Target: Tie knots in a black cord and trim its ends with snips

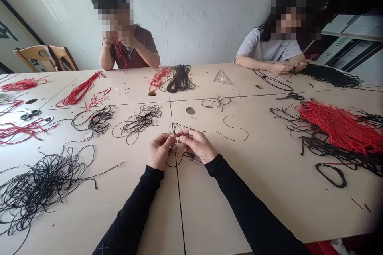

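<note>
One black cord [174, 128] — pinched by left fingers [170, 139] and right fingers [186, 140]; framed panel [22, 46] — dark character [8, 33], illegible

The left hand [160, 149] and right hand [197, 144] pinch a thin black cord [173, 128] over the tabletop [206, 215]. A black cord tangle [44, 187] spreads at left; a red cord bundle [335, 127] lies at right, near scissors [290, 96]. Opposite, a person in maroon [145, 46] holds red strands [125, 57].

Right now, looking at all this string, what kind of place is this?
Probably a small craft workroom. The big table carries a red cord pile and scissors, and the camera wearer's left hand and right hand pinch thin black cord.
</note>
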Demonstrator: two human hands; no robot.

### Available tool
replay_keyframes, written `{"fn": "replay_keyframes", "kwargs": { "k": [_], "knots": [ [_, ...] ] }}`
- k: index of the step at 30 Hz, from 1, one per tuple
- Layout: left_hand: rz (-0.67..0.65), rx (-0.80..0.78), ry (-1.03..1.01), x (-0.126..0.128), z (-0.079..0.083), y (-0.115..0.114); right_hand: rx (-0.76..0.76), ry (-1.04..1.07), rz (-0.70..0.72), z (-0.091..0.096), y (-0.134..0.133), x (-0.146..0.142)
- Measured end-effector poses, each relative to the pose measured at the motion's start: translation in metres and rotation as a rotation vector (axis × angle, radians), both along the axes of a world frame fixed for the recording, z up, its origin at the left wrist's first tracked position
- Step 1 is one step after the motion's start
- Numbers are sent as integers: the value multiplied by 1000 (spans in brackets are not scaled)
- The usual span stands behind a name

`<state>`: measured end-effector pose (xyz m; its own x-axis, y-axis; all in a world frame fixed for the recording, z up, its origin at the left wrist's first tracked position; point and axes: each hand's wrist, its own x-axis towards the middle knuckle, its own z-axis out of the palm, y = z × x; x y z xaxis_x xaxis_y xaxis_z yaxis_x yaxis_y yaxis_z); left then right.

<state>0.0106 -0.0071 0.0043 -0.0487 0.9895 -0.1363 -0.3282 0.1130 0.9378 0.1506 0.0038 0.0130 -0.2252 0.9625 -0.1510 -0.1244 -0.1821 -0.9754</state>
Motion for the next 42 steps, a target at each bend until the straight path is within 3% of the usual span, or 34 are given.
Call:
{"fn": "replay_keyframes", "kwargs": {
  "k": [4,9,21,26,31,38,42],
  "knots": [
    [-73,-33,-76,-3,0,1,24,-10,-9,-5,2,1],
    [-66,-52,-164,-6,0,3,9,-22,-3,-5,1,0],
    [112,-61,-269,-13,-2,9,9,-85,-25,-3,2,5],
    [122,-60,-257,-13,-3,9,3,-106,-33,-6,2,2],
    [98,-48,-233,-8,-1,7,77,-129,-11,-8,-1,-1],
    [47,-25,-197,-4,-1,4,330,-336,-36,-7,0,0],
    [-20,-83,-211,-4,1,4,342,-362,-61,-8,1,1]
  ]
}}
